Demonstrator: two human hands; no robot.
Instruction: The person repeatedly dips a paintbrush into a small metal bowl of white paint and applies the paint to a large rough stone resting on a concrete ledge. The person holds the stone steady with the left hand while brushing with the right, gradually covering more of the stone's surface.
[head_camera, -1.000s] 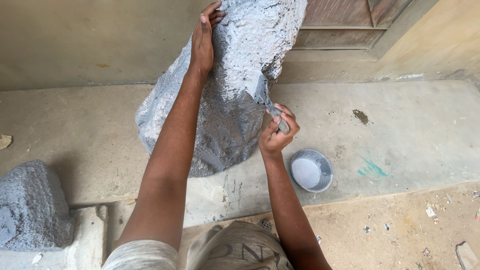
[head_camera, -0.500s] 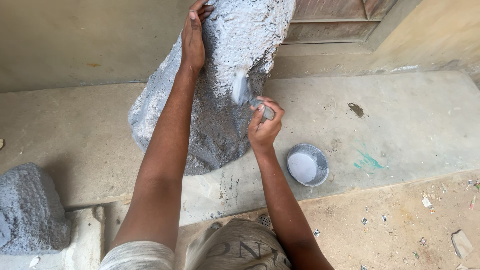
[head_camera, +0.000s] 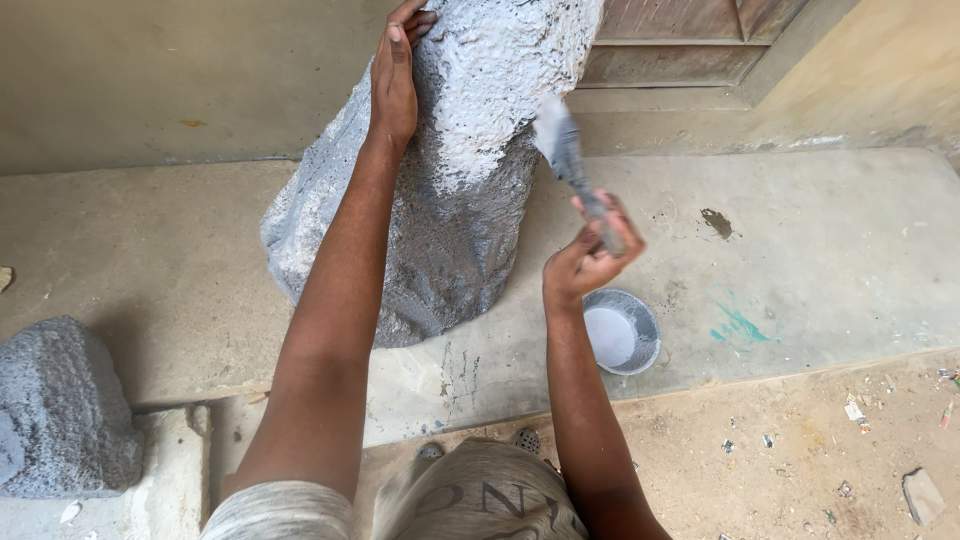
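1. Head view, far left: a small grey rock (head_camera: 60, 410) sits on a pale ledge (head_camera: 160, 480), well apart from both hands. We judge it no hazard unless a knee or foot knocks it off the edge.
2. Our left hand (head_camera: 393, 75) lies flat and open on the upper side of the big rough rock (head_camera: 440, 180), fingers spread over the top, gripping nothing. The rock leans against the far wall, part silver-grey and part white at the top. If that bracing palm slides on wet paint, we think the rock could tip or the coat could smear.
3. Our right hand (head_camera: 588, 255) is closed around the handle of a brush (head_camera: 565, 150), whose blurred bristles are just beside the rock's right edge. A quick stroke could flick paint onto the concrete floor (head_camera: 820, 230), which already shows stains.
4. Near right, just below that hand, a round bowl of pale paint (head_camera: 622, 332) rests on the floor. We judge a dropped elbow or brush could upset it.
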